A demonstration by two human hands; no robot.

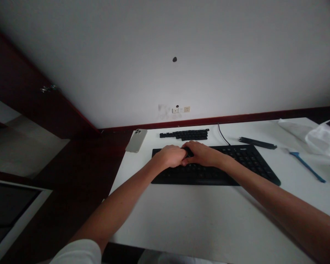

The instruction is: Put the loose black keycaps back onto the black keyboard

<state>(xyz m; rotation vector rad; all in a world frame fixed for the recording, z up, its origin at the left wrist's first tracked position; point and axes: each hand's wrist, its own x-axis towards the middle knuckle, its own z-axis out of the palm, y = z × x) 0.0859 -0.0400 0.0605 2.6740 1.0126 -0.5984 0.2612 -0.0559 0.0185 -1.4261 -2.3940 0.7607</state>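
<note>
A black keyboard (253,161) lies on the white table, with its cable running off the back. Over its left half my two hands meet, their fingertips close together. My left hand (171,155) is curled, its fingers pressed down near the keys; whatever it grips is hidden. My right hand (203,154) bends its thumb and index finger around a small dark spot beside the left fingers. I cannot make out what is between them. Just behind the keyboard, loose black keycaps (194,135) are laid out in several rows.
A pale smartphone (137,140) lies face down at the table's left edge. Right of the cable (223,135) are a long black strip (257,143), a blue-handled brush (308,167) and a crumpled translucent plastic bag (323,137). The wall with sockets (180,109) rises behind the white table (181,212).
</note>
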